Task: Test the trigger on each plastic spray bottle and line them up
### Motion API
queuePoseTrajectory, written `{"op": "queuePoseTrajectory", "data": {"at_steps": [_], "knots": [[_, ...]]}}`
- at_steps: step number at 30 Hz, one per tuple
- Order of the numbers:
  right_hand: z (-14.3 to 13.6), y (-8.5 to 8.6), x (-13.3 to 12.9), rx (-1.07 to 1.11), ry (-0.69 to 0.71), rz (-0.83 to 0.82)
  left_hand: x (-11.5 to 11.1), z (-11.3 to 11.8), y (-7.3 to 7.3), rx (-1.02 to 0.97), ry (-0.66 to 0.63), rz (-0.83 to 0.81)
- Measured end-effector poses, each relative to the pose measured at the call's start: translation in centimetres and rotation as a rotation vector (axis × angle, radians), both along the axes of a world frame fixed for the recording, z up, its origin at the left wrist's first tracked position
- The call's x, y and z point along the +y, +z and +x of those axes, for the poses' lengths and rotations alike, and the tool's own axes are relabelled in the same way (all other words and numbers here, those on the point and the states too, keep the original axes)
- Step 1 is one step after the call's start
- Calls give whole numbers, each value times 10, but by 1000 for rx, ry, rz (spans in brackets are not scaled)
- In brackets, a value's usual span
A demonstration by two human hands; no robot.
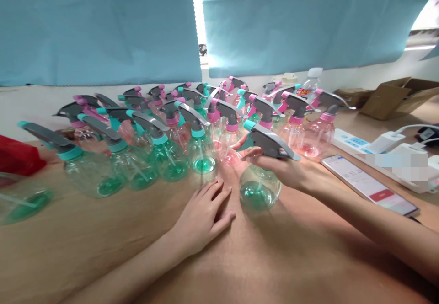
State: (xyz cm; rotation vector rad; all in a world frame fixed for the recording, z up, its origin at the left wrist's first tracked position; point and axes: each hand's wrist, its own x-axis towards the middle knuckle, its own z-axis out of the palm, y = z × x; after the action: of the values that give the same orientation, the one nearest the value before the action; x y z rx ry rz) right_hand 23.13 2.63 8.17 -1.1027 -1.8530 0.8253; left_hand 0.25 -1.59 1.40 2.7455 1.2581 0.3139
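My right hand (270,163) is wrapped around the neck of a green spray bottle (259,194), just under its grey and turquoise trigger head. The bottle is upright, and its base is at or just above the table; I cannot tell which. My left hand (205,212) lies flat on the wooden table (219,272), fingers stretched toward the bottles and holding nothing. Just beyond its fingertips stands another green spray bottle (202,155). Several more green spray bottles (169,160) line the front row to the left, and pink spray bottles (310,135) stand to the right and behind.
A phone (370,185) with a timer lies right of my right hand, beside a white power strip (356,144) with chargers. An open cardboard box (394,96) sits at the back right. Red material (20,155) is at the left edge. Blue sheets (103,29) cover the window behind.
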Motion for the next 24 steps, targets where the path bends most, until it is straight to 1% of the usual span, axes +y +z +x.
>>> {"op": "queuePoseTrajectory", "data": {"at_steps": [4, 8, 13, 16, 20, 24], "knots": [[10, -13, 5, 25, 18, 49, 0, -1, 0, -11, -2, 6], [20, -14, 4, -55, 29, 67, 0, -1, 0, -6, -2, 9], [26, -14, 0, -144, -62, 48, 0, -1, -1, -6, -6, 16], [23, -11, -2, -151, -78, 46, 0, -1, -2, -15, -5, 17], [14, -1, -4, -149, -77, 9, 0, -1, -2, -20, -4, 14], [8, 4, -2, -65, 44, 19, 0, 0, -1, -22, -1, -2]]}}
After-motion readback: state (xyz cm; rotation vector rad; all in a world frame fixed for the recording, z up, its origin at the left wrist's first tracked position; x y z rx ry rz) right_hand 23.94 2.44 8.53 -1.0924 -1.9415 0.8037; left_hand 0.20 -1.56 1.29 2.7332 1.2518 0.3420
